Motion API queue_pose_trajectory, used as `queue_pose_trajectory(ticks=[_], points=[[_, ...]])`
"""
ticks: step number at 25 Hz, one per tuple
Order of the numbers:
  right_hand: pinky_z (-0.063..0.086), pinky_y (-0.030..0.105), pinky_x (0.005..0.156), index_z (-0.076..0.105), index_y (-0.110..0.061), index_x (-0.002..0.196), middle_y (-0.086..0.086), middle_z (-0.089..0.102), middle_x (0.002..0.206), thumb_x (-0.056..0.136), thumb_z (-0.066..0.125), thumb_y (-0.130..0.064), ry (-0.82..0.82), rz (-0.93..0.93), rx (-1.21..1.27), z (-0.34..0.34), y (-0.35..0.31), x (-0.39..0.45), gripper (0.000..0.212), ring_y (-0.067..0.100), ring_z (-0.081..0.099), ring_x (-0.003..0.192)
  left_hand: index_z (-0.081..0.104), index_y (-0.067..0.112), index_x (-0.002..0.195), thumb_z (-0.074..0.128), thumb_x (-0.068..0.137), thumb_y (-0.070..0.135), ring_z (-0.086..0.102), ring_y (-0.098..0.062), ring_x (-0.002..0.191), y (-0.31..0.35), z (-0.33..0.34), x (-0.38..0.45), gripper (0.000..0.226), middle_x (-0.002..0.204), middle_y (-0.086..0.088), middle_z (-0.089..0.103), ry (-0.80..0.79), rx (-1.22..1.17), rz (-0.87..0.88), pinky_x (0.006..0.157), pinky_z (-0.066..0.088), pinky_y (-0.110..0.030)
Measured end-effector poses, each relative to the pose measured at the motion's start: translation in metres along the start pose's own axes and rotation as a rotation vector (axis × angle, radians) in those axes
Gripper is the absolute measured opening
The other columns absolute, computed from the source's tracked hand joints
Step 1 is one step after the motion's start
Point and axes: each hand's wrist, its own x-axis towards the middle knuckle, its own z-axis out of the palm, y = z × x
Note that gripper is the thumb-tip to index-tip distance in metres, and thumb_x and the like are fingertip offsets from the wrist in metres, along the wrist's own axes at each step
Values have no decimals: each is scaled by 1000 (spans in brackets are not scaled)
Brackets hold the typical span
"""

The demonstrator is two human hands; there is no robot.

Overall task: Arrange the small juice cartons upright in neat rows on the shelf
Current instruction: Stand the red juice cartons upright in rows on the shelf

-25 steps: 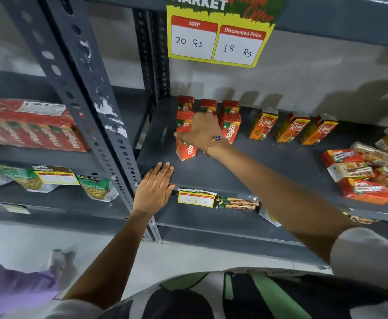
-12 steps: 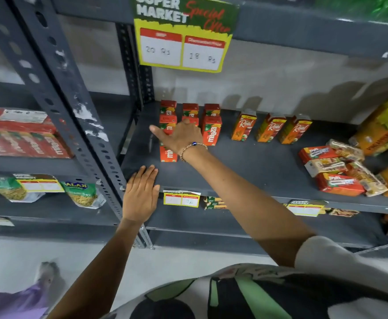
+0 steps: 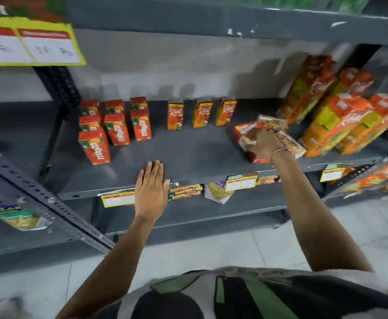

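Several red Maaza cartons (image 3: 94,147) stand upright in rows at the left of the grey shelf (image 3: 188,153). Three small orange Real cartons (image 3: 202,113) stand in a row at the back middle. To the right lies a loose pile of small cartons (image 3: 272,122) on their sides. My right hand (image 3: 263,143) is on that pile, fingers curled around a pale carton (image 3: 245,141); the picture is blurred there. My left hand (image 3: 151,189) rests flat, fingers apart, on the shelf's front edge.
Large orange juice cartons (image 3: 335,120) lean at the right end of the shelf, close behind the pile. A yellow price sign (image 3: 32,44) hangs top left. A perforated steel post (image 3: 39,192) slants across the left. Packets (image 3: 218,192) lie on the shelf below.
My right hand has left the red cartons at the left and gone right to the pile of lying cartons. My left hand has slid right along the shelf edge. The view has swung right.
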Motion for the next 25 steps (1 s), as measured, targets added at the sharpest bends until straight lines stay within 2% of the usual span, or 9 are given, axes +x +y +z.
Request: queue_pose_trajectory(ticks=[2,3,5,6,12,16,19,23,25], points=[[54,24,79,58,-17,118,10,62,125,68,74,-54,-119,98,-95,21,61,23,65,28,62,106,52,0,133,28,99,30,45,-33,131,9,7,4,52,138,-15,53,1,1,-29,107,31,-45],[54,29,85,54,-17,122,12,61,126,70,75,-47,-156,82,-141,25,69,26,64,29,61,108,53,0,132,29,98,29,46,-34,129,9,9,4,50,137,-15,54,18,2,-35,105,33,-46],[47,41,99,45,-11,132,16,56,130,83,66,-24,-98,14,-154,17,67,16,55,35,55,117,53,0,132,30,99,28,47,-35,127,9,13,2,49,136,-16,55,61,22,-26,103,33,-47],[45,43,100,44,-8,134,17,55,131,84,65,-19,-77,-31,-144,14,63,10,55,36,53,119,53,0,132,29,100,28,47,-35,127,8,15,0,49,136,-16,55,77,34,-26,103,33,-47],[47,34,97,57,-12,122,9,63,123,67,80,-28,-81,-194,106,19,55,-2,62,27,59,113,51,-1,133,25,102,28,46,-36,129,11,17,1,50,138,-17,53,125,71,-25,105,32,-47],[51,27,78,62,-12,105,2,70,103,66,80,-38,36,-225,444,18,4,-16,50,18,64,91,50,-4,133,28,101,27,45,-37,130,-8,5,-4,50,139,-20,51,117,78,-39,106,32,-48],[43,19,66,59,-8,104,3,69,104,66,82,-38,76,-163,625,26,-51,-23,53,16,62,90,50,-4,133,25,101,28,44,-37,131,-49,-9,-15,52,139,-21,51,116,93,-57,111,27,-46],[42,17,66,54,-4,104,5,69,106,64,83,-40,79,-158,781,51,-130,-33,61,14,64,91,49,-4,135,23,100,29,42,-35,133,-119,-33,-29,55,140,-21,50,111,72,-157,117,11,-32],[45,20,67,53,-4,101,6,70,101,61,85,-42,93,-168,832,65,-172,-36,64,14,65,87,49,-5,135,25,100,28,43,-37,132,-149,-45,-34,54,140,-21,50,112,81,-168,115,18,-36]])
